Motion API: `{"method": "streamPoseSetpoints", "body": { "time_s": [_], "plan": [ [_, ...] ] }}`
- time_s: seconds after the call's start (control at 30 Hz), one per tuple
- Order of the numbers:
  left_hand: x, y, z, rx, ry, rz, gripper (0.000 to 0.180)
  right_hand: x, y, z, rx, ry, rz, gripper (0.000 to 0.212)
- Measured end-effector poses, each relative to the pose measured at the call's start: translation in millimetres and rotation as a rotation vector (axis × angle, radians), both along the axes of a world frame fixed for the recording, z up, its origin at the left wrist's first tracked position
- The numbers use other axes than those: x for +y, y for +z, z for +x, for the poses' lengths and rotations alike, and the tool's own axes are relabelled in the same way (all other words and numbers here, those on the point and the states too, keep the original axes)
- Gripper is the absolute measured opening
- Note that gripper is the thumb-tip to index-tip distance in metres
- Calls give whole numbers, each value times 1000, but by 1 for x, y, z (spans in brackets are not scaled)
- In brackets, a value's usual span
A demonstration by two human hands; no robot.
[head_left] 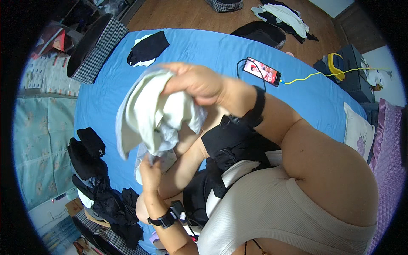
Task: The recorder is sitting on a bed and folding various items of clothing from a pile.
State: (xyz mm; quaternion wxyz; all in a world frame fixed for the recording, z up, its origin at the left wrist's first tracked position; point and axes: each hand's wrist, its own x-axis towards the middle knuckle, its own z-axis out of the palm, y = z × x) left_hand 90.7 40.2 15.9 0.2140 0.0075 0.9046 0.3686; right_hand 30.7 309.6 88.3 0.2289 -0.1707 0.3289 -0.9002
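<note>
A bunched pale garment (146, 112), off-white with light grey parts, hangs in folds in front of me. Its exact kind cannot be made out. My right hand (197, 83) grips its upper edge, thumb over the cloth and fingers partly behind it. Lower down, my left hand (151, 174) pinches the bottom of the same cloth, with the fingertips partly covered. Behind the garment are my bent bare legs (182, 170). A black cloth item (229, 138) lies across my lap.
The blue bedsheet (204, 46) carries a folded black-and-white garment (148, 47), a phone (262, 71) on a yellow cable, and black clothes (108, 199) at left. A houndstooth storage bin (97, 49) stands at far left. More clothes (287, 19) lie on the wooden floor.
</note>
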Motion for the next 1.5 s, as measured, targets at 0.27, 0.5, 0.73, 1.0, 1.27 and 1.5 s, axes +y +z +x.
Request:
{"method": "streamPoseSetpoints", "body": {
  "time_s": [0.27, 0.5, 0.73, 1.0, 1.27, 1.5],
  "plan": [
    [-25, 74, 24, 377, 337, 457, 7, 116, -20, -20, 503, -235, 1226, 36],
    [26, 78, 70, 49, -516, 57, 17, 143, -6, 12, 707, 108, 1898, 61],
    [12, 35, 88, -129, -642, -64, 32, 96, -33, 52, 717, 138, 1578, 74],
    [2, 52, 87, 114, -585, -563, 84, 79, -35, 58, 397, 597, 1318, 27],
    [-119, 24, 65, 83, -156, -303, 45, 88, -50, 65, 384, 559, 1161, 30],
    [-234, 101, 100, 744, 650, -170, 29, 76, -57, 60, 64, 176, 748, 30]
  ]
}}
